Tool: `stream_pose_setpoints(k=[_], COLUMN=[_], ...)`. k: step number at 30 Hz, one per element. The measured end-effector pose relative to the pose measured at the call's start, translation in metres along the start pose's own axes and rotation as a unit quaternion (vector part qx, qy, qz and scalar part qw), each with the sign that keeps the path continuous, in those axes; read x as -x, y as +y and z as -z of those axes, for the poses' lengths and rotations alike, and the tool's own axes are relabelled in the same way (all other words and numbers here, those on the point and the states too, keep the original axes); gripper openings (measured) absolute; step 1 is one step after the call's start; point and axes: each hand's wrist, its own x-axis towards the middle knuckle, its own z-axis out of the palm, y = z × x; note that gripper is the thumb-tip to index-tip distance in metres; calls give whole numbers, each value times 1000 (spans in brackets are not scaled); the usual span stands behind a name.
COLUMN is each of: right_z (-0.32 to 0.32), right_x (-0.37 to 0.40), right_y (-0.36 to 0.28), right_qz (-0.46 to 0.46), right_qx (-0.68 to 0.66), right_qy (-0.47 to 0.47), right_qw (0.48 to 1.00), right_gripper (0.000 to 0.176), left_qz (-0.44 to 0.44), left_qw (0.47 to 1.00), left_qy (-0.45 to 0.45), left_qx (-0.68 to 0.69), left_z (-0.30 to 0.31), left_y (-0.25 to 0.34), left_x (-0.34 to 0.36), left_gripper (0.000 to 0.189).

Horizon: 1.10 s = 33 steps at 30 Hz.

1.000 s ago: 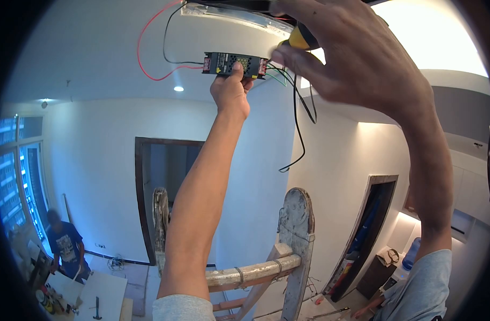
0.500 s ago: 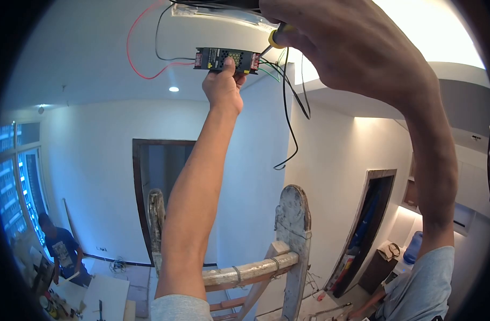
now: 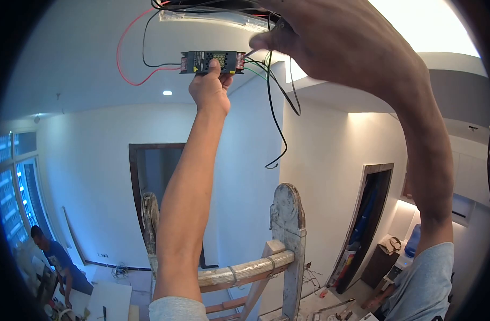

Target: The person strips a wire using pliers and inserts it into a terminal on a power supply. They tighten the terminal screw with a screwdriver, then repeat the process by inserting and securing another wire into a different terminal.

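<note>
My left hand (image 3: 210, 92) holds a slim black power supply (image 3: 198, 62) from below, thumb on its perforated face. A red wire (image 3: 118, 56) and a grey wire (image 3: 144, 47) run from its left terminals up to a slot in the ceiling (image 3: 215, 20). From its right terminals come black wires (image 3: 277, 128) and a green wire (image 3: 255, 71); one black end dangles loose. My right hand (image 3: 336, 45) is closed round a screwdriver (image 3: 251, 53), whose thin shaft points at the right terminal block. Its handle is hidden behind my fingers.
A worn wooden ladder (image 3: 289, 214) stands right below my arms. At lower left, a person in a dark blue shirt (image 3: 63, 257) bends over a white board (image 3: 110, 299). Another person's arm (image 3: 378, 299) shows at lower right, near tools on the floor. Doorways open behind.
The power supply and my left hand sit slightly further left in view. My right hand has turned, covering the screwdriver's yellow handle. The person at lower left has bent further down.
</note>
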Motion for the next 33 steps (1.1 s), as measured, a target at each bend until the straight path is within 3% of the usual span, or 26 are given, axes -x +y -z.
stream_pose_setpoints(k=[2,3,5,6,8,11,15,17,18,20,21,23,24,28,30,31,33], right_z=[-22,-19,-3,-9,-22,-19,-31,-62,-60,-47,-35,-3,-20,-23,-9,-2,8], right_x=[0,0,-9,-8,-7,6,4,-23,-28,-29,-23,-3,-4,6,-2,0,11], right_y=[0,0,-35,-22,9,6,10,17,26,35,34,18,23,28,13,3,-16], right_qz=[181,180,-18,-18,250,173,177,206,195,359,351,250,287,308,121,120,-9], right_qx=[97,96,33,33,140,19,-43,129,124,110,109,52,89,82,97,96,49], right_qy=[166,166,185,183,247,218,238,495,499,388,393,136,280,365,168,171,123], right_qw=[965,965,982,982,926,960,954,834,835,842,843,957,912,875,973,973,991], right_gripper=[11,11,12,12,11,10,11,14,14,15,15,14,19,22,22,22,23], left_qz=[-8,-8,-7,-6,12,12,4,-8,0,6,6,21,19,15,13,11,16], left_qw=[1000,1000,1000,1000,999,999,1000,1000,1000,1000,1000,1000,1000,999,999,999,999], left_qy=[-2,-3,-17,-16,-29,-23,-17,-13,-6,-15,-17,1,2,-22,-18,-11,-3], left_qx=[-22,-23,-17,-17,-37,-34,-19,0,8,4,15,12,3,-19,-25,-30,-29], left_z=[2,2,3,3,1,-2,1,5,5,8,7,1,0,8,11,13,11], left_y=[0,0,-2,-2,0,1,-1,-2,-3,-4,-5,-4,-3,-6,-6,-5,-1], left_x=[-2,-3,-3,-3,-2,1,-4,-10,-11,-13,-14,-8,-5,-18,-19,-19,-11], left_gripper=[18,18,18,18,26,25,25,19,20,20,21,20,20,21,21,21,21])
